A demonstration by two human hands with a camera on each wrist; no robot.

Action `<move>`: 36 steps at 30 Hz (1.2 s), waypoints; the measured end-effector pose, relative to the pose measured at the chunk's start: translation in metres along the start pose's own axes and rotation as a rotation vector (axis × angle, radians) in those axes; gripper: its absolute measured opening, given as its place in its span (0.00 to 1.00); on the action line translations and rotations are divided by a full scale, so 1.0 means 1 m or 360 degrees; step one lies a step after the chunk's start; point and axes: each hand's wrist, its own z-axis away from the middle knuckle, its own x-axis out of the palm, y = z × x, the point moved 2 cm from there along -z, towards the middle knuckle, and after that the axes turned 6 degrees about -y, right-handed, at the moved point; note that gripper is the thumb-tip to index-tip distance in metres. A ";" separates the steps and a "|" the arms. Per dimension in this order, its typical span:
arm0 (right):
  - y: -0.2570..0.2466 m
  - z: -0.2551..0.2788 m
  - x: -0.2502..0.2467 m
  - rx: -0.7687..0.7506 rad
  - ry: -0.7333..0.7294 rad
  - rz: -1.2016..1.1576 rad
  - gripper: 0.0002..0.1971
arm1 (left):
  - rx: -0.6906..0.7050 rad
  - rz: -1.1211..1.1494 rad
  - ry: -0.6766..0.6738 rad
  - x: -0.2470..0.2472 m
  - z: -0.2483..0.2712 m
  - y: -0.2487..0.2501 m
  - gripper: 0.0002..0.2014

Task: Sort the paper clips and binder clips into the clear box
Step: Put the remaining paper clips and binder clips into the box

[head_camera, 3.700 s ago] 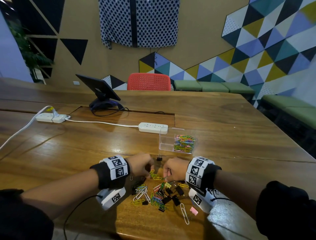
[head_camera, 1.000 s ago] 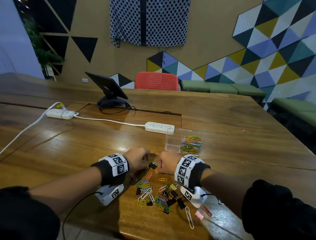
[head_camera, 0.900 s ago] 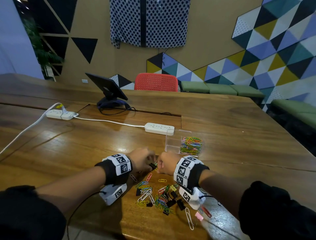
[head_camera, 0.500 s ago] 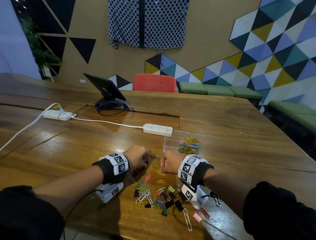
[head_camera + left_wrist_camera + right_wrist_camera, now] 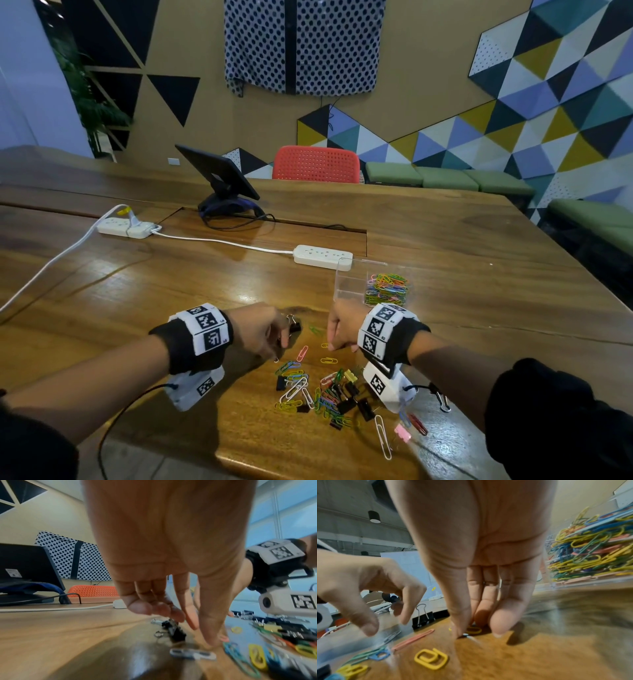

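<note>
Now binder clip (image 5: 295,325) beside (left) hands (image 5: 260,330)

Mixed clips (image 5: 318,394) loose on table; clear box (image 5: 352,284) holds coloured paper clips (image 5: 387,287)

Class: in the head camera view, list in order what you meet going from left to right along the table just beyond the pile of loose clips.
left hand → black binder clip → green paper clip → right hand

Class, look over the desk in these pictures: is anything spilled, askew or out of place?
Yes. Mixed clips lie scattered on the table instead of in the clear box; one black binder clip sits apart by the left hand.
</note>
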 end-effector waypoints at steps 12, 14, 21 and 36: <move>-0.012 -0.009 -0.004 0.0078 0.0311 -0.0074 0.04 | -0.0077 0.0008 -0.0051 0.010 -0.002 0.002 0.09; -0.015 -0.009 -0.004 0.0072 0.0300 -0.0084 0.07 | -0.0075 0.0093 0.0010 0.009 -0.003 0.006 0.09; -0.021 -0.011 -0.004 0.0154 0.0186 0.0030 0.09 | -0.0073 0.0218 0.0025 0.016 -0.011 0.019 0.11; -0.038 -0.001 0.007 -0.0291 0.0024 0.0232 0.14 | -0.0140 -0.0087 0.0068 0.022 -0.010 0.026 0.12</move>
